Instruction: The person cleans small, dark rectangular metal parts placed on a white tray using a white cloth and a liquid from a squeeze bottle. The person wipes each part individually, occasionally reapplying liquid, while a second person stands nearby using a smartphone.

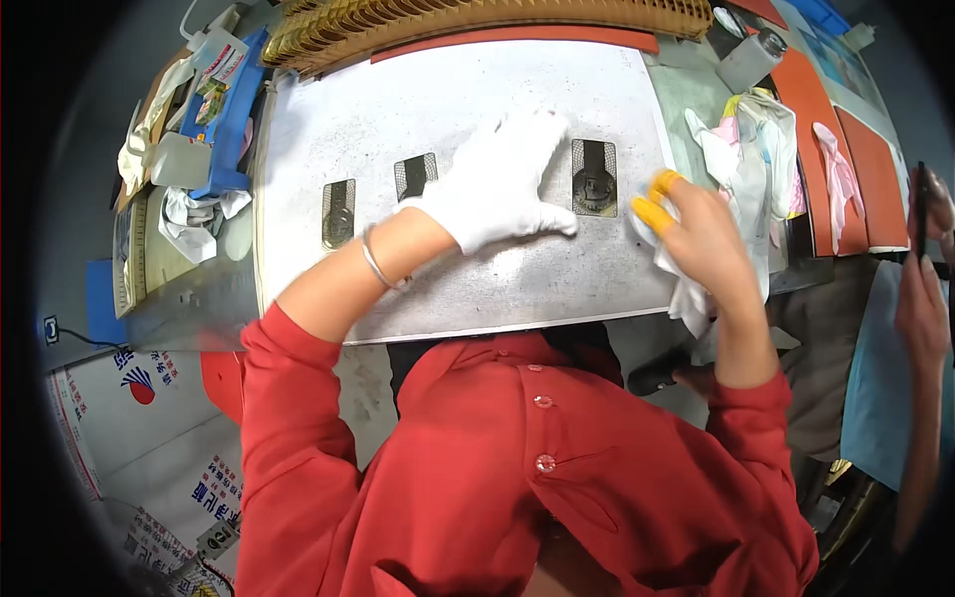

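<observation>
My left hand (502, 184), in a white glove, reaches over the white work sheet (448, 85). Its fingers are stretched out and the thumb stands apart; nothing shows in its grasp. Just right of it lies a small dark rectangular plate (595, 179) with a mesh pattern and a round motif. A second dark plate (413, 176) is beside the wrist, partly covered by the glove, and a third dark plate (339, 212) sits farther left. My right hand (701, 234), with yellow finger cots, grips a white cloth (686, 298) at the sheet's right edge.
A gold slatted rack (477, 30) runs along the back. On the left are a blue tray (237, 114) and a white bottle (181, 159). At right stand a translucent bottle (751, 62) and crumpled cloths (761, 149). Another person's hand (923, 308) holds a dark object at far right.
</observation>
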The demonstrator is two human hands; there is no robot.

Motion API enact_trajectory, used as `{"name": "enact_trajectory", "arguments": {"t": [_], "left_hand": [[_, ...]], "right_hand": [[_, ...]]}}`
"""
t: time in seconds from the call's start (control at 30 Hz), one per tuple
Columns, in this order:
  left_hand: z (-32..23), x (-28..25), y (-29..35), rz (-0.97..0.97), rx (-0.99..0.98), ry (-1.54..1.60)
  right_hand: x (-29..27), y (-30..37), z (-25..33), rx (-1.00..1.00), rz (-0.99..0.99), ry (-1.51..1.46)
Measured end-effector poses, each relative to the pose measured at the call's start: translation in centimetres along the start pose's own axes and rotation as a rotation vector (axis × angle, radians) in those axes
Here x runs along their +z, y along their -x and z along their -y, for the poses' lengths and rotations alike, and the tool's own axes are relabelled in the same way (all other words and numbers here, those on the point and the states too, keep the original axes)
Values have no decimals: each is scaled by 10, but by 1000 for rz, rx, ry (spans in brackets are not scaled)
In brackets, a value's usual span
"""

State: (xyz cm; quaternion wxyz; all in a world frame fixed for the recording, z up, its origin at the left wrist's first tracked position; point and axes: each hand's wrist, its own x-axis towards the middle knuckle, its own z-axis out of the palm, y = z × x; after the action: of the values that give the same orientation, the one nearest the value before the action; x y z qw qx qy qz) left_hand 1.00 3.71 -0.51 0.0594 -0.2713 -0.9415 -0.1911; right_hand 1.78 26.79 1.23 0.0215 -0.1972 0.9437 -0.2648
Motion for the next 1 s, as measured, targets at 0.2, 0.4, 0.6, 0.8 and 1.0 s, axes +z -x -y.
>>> {"name": "enact_trajectory", "arguments": {"t": [0.2,0.4,0.6,0.8,1.0], "left_hand": [[-9,16,3,-94,-14,29],[-33,0,-11,18,-111,-64],[-45,8,-6,26,-203,-206],[-57,11,0,54,-251,-320],[-75,15,21,7,-232,-302]], "right_hand": [[29,-49,-13,33,-39,42],[59,-60,-63,106,-218,-270],[55,-59,-64,146,-301,-510],[44,-56,-54,200,-228,-501],[52,-55,-59,113,-309,-477]]}}
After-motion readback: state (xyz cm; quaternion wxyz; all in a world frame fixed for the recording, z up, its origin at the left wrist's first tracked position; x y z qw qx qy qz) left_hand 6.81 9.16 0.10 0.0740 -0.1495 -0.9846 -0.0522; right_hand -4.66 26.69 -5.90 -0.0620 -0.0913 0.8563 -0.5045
